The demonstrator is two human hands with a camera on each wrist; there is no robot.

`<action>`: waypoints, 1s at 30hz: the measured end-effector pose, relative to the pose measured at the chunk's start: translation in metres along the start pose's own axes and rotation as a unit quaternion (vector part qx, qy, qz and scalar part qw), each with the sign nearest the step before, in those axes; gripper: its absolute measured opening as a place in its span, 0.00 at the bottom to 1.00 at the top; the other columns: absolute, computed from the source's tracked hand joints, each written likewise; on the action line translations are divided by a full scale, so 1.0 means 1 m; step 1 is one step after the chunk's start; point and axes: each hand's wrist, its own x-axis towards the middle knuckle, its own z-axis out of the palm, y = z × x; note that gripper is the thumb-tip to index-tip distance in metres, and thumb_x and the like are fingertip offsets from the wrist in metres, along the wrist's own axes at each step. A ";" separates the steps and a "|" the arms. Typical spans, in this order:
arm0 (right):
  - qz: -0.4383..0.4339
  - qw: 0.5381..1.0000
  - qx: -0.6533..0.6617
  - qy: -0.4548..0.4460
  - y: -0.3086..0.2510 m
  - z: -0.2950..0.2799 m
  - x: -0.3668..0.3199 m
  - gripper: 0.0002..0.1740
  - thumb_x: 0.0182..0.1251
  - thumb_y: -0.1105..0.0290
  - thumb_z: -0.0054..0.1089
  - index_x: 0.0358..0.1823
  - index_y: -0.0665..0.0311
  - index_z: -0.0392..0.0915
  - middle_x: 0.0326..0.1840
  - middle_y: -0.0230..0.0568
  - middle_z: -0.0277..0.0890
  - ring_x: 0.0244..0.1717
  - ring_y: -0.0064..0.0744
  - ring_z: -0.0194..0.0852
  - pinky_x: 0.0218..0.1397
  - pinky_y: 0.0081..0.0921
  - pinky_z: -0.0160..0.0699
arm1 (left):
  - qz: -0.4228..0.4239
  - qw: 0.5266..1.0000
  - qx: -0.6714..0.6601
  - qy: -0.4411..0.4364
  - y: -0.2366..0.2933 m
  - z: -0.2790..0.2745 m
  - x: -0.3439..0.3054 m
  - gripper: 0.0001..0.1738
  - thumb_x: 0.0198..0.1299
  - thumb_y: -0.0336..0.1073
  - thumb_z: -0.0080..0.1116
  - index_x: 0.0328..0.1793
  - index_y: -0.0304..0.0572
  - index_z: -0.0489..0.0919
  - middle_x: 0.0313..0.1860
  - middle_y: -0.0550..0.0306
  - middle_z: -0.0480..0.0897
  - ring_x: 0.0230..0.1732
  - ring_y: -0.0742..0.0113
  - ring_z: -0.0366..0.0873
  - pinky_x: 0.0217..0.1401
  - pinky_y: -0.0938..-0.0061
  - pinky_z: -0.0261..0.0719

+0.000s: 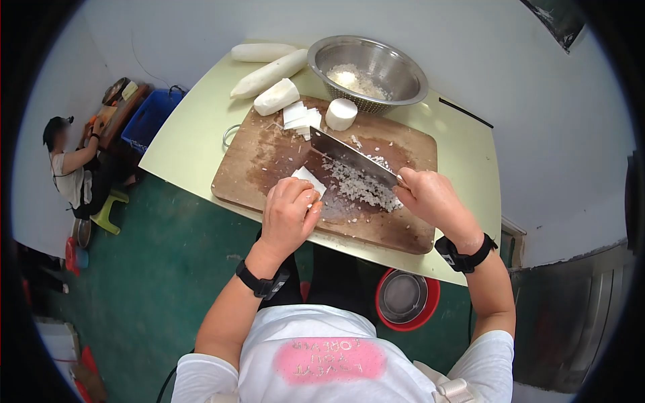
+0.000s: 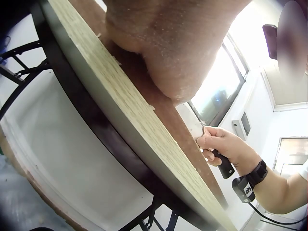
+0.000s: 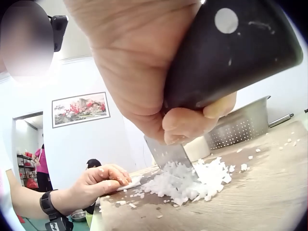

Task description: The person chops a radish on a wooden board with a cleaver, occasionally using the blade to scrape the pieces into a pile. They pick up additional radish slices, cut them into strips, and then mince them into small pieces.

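The right hand [image 1: 430, 200] grips the black handle [image 3: 226, 53] of a cleaver [image 1: 353, 158], whose blade stands among finely chopped white bits [image 1: 363, 185] on a wooden cutting board [image 1: 248, 158]. With curled fingers and thumb, the left hand [image 1: 287, 211] holds white slices [image 1: 309, 180] against the board, left of the chopped heap; in the right wrist view the left hand [image 3: 96, 183] lies low on them. Behind the blade are a stack of white slices [image 1: 302, 119], a short white radish piece [image 1: 341, 114] and a cut radish [image 1: 277, 97]. The left wrist view hides the left fingertips.
A perforated metal bowl [image 1: 410, 74] with white shreds stands behind the board, beside two long white radishes [image 1: 269, 74]. The pale table [image 1: 181, 144] has its near edge under the forearms. A red basin [image 1: 430, 305] is on the floor; another person [image 1: 70, 161] sits at far left.
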 end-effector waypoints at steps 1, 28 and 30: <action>0.000 1.000 0.007 -0.002 -0.002 -0.001 0.000 0.11 0.63 0.67 0.61 0.31 0.68 0.73 0.24 0.56 0.77 0.31 0.60 0.78 0.35 0.49 0.77 | -0.001 1.000 -0.001 -0.002 0.000 -0.001 -0.001 0.08 0.50 0.28 0.66 0.37 0.38 0.81 0.43 0.52 0.81 0.49 0.49 0.76 0.53 0.58 0.75; -0.002 1.000 -0.006 -0.013 0.004 0.005 0.003 0.08 0.63 0.69 0.58 0.32 0.67 0.74 0.24 0.56 0.76 0.31 0.59 0.78 0.35 0.49 0.76 | -0.013 1.000 -0.001 -0.010 -0.002 0.001 -0.002 0.08 0.50 0.29 0.67 0.37 0.38 0.81 0.44 0.52 0.80 0.50 0.49 0.77 0.53 0.58 0.74; -0.001 1.000 -0.005 -0.019 0.002 0.000 0.004 0.08 0.63 0.68 0.57 0.32 0.67 0.74 0.25 0.56 0.76 0.31 0.59 0.78 0.36 0.49 0.76 | -0.008 1.000 0.002 -0.009 -0.002 0.001 -0.003 0.09 0.50 0.29 0.67 0.38 0.39 0.81 0.44 0.53 0.80 0.51 0.50 0.76 0.53 0.58 0.74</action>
